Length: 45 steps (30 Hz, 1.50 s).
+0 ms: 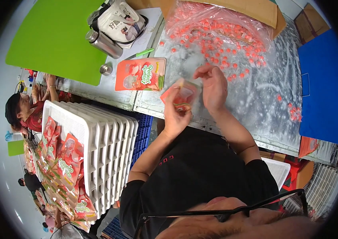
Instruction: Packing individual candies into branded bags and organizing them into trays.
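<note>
My left hand (175, 117) is closed on a small red packaging pouch (185, 95), holding it over the table's near edge. The pouch is tilted, and what is inside it cannot be made out. Just right of the pouch, my right hand (216, 89) is raised with its fingers loosely bent and apart; nothing shows in it. A stack of flat red printed pouches (141, 74) lies to the left of my hands. Beyond my right hand, many small red wrapped candies (224, 55) are spread on the metal table (252, 107), spilling from a clear plastic bag (200, 18).
An open cardboard box (252, 10) holds the bag at the back. A steel flask (104, 44), its cap (105, 69), a green-handled knife (145, 52) and a white bag (122, 24) stand back left. Stacked white crates (111, 147) with filled pouches are at left. A blue panel (324, 83) rises at right.
</note>
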{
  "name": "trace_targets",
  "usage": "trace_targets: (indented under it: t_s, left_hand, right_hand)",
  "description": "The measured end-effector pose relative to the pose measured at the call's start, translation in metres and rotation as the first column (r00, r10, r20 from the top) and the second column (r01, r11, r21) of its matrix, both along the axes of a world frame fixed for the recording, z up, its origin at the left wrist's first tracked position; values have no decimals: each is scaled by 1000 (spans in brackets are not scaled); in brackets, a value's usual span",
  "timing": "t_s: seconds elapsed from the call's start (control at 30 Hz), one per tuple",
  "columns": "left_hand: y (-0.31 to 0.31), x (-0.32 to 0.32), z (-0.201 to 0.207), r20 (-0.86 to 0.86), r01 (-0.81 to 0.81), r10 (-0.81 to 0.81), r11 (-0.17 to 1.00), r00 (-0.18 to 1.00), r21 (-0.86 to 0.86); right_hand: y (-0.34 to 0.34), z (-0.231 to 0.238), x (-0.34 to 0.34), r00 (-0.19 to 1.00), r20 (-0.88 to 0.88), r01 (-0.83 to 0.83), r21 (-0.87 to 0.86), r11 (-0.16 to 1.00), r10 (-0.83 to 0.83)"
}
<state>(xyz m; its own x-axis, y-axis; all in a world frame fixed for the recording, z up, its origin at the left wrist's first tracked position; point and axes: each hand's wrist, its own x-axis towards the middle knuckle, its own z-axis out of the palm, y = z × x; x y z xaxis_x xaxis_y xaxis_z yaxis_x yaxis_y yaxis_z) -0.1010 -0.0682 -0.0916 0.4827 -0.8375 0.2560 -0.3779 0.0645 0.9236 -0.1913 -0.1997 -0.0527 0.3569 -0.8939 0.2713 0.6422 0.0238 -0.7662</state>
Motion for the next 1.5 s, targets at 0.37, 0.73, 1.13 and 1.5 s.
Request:
trace_targets:
  t_s: [0.37, 0.73, 1.13, 1.5]
  left_hand:
    - [12, 29, 5, -84, -134, 125, 985, 989, -108]
    - [19, 38, 7, -131, -132, 120, 987, 984, -89]
    - [25, 47, 11, -154, -197, 180, 975, 972, -104]
    - [26, 54, 8, -138, -209, 188, 965, 972, -156]
  right_hand:
    - [-66, -129, -37, 71, -660, -367, -714, 596, -748]
    - [-46, -114, -75, 753, -658, 64, 77, 995, 2]
    - [-41, -113, -46, 202, -857, -497, -507, 704, -475]
    - [-23, -115, -24, 314, -771, -539, -625, 564, -555]
